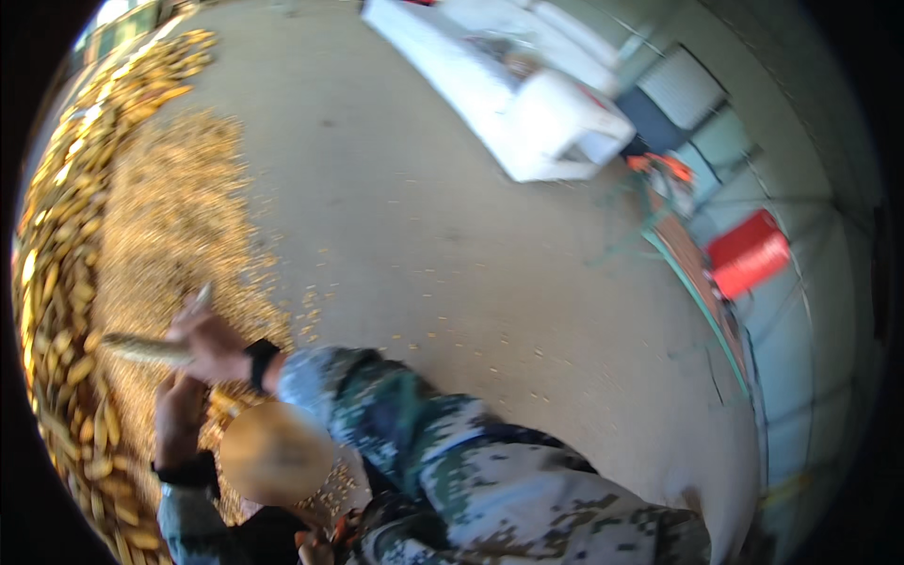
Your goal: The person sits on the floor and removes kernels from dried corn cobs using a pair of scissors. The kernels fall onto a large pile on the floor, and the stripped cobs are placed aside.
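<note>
My right hand, with a black band at the wrist, is closed around a pale, mostly bare corn cob that sticks out to the left. A small light-coloured tip shows above its fingers; blur hides what it belongs to. Just below and touching it is my left hand, fingers curled, also with a dark cuff. Whether it grips anything is hidden. Under and beyond both hands spreads a heap of loose corn kernels. Beneath my right wrist are some yellow cobs, partly covered.
Unshelled corn cobs form a long pile along the left. Stray kernels dot the concrete floor. A large white sack or sheet lies at the top. On the right are a green-edged bench and a red container. Camouflage-clothed legs cross below.
</note>
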`<state>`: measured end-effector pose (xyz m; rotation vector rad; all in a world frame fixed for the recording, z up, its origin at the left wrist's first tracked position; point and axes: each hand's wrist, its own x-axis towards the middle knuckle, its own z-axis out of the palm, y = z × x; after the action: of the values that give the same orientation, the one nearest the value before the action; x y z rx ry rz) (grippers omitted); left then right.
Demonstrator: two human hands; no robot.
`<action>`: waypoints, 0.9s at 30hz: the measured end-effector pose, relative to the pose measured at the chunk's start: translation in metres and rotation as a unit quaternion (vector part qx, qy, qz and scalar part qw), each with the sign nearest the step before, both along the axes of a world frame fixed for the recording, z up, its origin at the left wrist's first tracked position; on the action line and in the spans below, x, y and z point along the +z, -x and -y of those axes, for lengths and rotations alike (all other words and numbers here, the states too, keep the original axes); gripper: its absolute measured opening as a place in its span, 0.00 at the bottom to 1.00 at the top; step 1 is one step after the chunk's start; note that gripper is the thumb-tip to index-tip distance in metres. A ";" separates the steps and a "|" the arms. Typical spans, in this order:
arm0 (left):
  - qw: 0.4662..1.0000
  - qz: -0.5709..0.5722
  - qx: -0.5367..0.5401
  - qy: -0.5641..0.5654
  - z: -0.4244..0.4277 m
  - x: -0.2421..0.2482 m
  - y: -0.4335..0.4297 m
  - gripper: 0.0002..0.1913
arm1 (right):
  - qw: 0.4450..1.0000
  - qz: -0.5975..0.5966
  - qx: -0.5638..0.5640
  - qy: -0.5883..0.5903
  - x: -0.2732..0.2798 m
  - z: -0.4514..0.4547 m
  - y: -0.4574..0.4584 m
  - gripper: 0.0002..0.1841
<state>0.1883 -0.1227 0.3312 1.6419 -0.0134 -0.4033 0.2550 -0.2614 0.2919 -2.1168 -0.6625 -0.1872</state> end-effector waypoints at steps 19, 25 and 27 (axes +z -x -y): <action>0.984 -0.031 0.046 -0.172 0.002 -0.008 0.024 0.07 | 0.985 -0.170 -0.035 -0.007 0.005 -0.020 0.011 0.20; 0.984 -0.028 0.057 -0.167 -0.010 -0.011 0.016 0.13 | 0.983 0.074 0.130 -0.104 0.007 -0.023 0.020 0.18; 0.997 0.035 0.046 -0.044 -0.010 -0.018 0.025 0.14 | 0.991 -0.049 0.104 -0.075 0.003 -0.022 0.027 0.16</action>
<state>0.1632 -0.1127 0.3137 1.7351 0.0289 -0.2791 0.2280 -0.2392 0.2950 -1.8872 -0.7805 -0.0161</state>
